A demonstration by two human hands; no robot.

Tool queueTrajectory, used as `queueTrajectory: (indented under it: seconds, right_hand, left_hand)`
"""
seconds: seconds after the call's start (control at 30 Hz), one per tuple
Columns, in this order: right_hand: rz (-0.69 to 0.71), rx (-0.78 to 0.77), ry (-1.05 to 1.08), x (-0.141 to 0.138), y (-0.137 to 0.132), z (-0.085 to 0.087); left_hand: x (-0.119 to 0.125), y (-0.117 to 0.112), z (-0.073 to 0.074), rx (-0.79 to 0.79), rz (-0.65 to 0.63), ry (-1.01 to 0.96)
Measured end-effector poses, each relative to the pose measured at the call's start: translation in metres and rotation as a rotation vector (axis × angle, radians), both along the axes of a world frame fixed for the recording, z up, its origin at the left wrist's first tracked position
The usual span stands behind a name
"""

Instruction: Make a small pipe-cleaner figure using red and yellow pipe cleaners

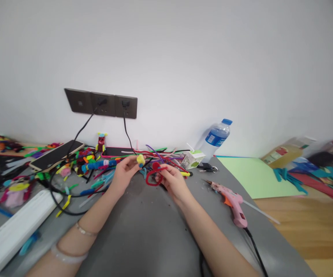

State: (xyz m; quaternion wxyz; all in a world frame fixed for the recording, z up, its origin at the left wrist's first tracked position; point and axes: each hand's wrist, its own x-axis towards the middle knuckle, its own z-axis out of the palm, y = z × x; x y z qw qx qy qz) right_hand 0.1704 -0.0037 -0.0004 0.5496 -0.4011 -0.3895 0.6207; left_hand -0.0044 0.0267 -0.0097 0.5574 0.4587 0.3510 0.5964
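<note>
Between thumb and fingers, my left hand (124,173) pinches a small yellow pipe-cleaner piece (140,160) with a bit of blue at its lower end. My right hand (172,181) grips a red pipe cleaner (148,179) bent into a loop, with a small red bunch at its top. Both hands are raised over the middle of the grey table, a short gap apart. Behind them lies a pile of loose pipe cleaners (166,154) in several colours.
A pink glue gun (232,200) lies on the right, its cord running to the front edge. Behind stand a water bottle (216,136) and a small carton (193,159). To the left are a white power strip (19,231), a phone (56,156) and black cables (68,195).
</note>
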Motion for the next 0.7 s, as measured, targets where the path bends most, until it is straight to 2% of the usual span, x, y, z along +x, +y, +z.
queueTrajectory:
  seconds: [0.1,0.23,0.4,0.7]
  right_hand:
    - [0.078,-0.021,0.009,0.004,-0.001,0.004]
    - [0.180,-0.026,-0.045,0.016,0.000,0.010]
    - [0.236,0.008,-0.170,0.035,0.003,0.015]
    - [0.300,0.050,-0.260,0.054,0.006,0.019]
  left_hand:
    - [-0.005,0.004,-0.004,0.021,0.006,0.119]
    - [-0.006,0.005,-0.007,0.028,-0.044,0.173]
    - [-0.008,0.006,-0.009,0.078,-0.095,0.253]
    - [-0.004,0.000,-0.005,0.159,-0.186,0.347]
